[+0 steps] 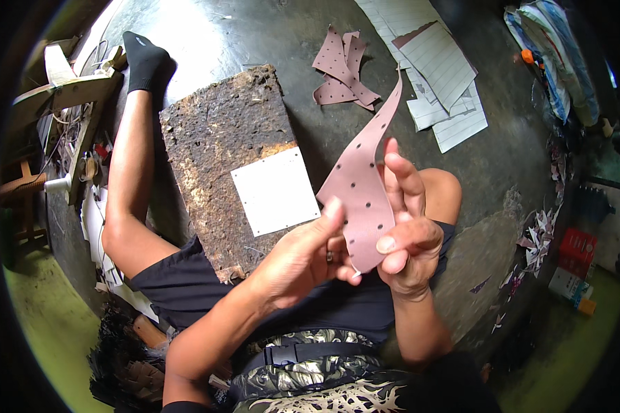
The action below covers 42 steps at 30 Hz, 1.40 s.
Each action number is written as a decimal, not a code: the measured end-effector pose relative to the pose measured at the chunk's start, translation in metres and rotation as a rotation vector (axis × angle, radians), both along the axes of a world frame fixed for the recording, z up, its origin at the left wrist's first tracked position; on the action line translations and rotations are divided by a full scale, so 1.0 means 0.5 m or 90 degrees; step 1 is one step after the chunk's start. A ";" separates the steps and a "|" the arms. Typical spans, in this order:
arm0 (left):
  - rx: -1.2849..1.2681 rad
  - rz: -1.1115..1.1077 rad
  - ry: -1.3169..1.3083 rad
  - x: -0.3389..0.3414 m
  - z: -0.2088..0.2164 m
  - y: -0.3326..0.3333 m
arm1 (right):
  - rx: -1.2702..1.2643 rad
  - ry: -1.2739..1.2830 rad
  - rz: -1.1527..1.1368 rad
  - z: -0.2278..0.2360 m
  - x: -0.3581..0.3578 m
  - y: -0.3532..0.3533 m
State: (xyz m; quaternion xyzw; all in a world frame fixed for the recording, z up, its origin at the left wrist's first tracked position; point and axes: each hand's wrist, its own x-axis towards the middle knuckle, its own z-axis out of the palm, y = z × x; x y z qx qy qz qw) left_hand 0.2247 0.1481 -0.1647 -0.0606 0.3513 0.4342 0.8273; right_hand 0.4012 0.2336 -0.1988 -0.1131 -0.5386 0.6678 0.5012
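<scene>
Over my lap I hold a thin pink sheet piece point(360, 180) with dark dots and a long, curling pointed tip. My left hand point(300, 258) pinches its left edge with the thumb on top. My right hand point(410, 237) grips the lower right edge between thumb and fingers, with other fingers raised behind the sheet. A rough, dark, worn block point(210, 151) lies in front of me, left of the piece. On the block rests a white square sheet point(272, 193) with small dark dots along its edges, close to my left hand.
Several similar pink dotted pieces point(341, 69) lie on the dark floor ahead. Beside them are lined paper sheets point(448, 76). A wooden frame point(55, 103) stands at left, and a white-blue sack point(548, 55) at far right. Paper scraps point(539, 237) litter the right side.
</scene>
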 end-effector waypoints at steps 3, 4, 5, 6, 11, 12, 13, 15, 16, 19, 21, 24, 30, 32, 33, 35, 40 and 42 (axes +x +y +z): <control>0.038 0.148 0.183 0.039 -0.012 -0.016 | -0.028 -0.017 -0.029 -0.001 0.023 -0.020; 0.058 0.183 0.193 0.039 -0.019 -0.020 | -0.022 -0.018 -0.016 -0.004 0.029 -0.022; 0.078 0.217 0.202 0.035 -0.027 -0.023 | -0.026 -0.036 -0.013 -0.004 0.036 -0.025; 0.128 0.225 0.260 0.028 -0.033 -0.026 | -0.117 -0.008 0.005 -0.004 0.040 -0.024; 0.174 0.261 0.288 0.009 -0.047 -0.044 | -0.363 -0.112 0.062 0.019 0.046 -0.005; 0.157 0.230 0.315 0.007 -0.047 -0.046 | -0.395 -0.156 0.063 0.023 0.041 0.004; 0.165 0.209 0.317 0.004 -0.047 -0.050 | -0.434 -0.106 0.080 0.029 0.035 0.009; 0.185 0.179 0.339 0.004 -0.051 -0.054 | -0.411 -0.179 0.084 0.031 0.012 0.021; 0.195 0.170 0.360 0.005 -0.054 -0.057 | -0.391 -0.192 0.099 0.033 0.003 0.026; 0.204 0.147 0.372 0.002 -0.064 -0.063 | -0.320 -0.326 0.040 0.039 -0.022 0.035; 0.179 0.115 0.351 -0.004 -0.065 -0.073 | -0.286 -0.353 -0.005 0.047 -0.034 0.043; 0.205 0.108 0.339 -0.016 -0.045 -0.119 | -0.206 -0.337 -0.144 0.074 -0.031 0.086; 0.141 0.038 0.350 -0.072 0.001 -0.218 | -0.064 -0.150 -0.151 0.035 -0.068 0.297; 0.133 0.045 0.377 -0.100 0.011 -0.240 | -0.065 -0.171 -0.129 -0.060 -0.111 0.388; 0.129 0.051 0.393 -0.117 0.018 -0.255 | -0.079 -0.312 -0.200 -0.118 -0.129 0.425; 0.119 0.071 0.430 -0.161 0.036 -0.298 | -0.003 -0.541 -0.268 -0.232 -0.133 0.464; -0.011 0.113 0.830 -0.363 0.056 -0.475 | 0.087 -0.725 -0.211 -0.346 -0.057 0.444; -0.118 0.138 1.005 -0.474 0.021 -0.538 | 0.095 -0.695 -0.153 -0.328 -0.033 0.400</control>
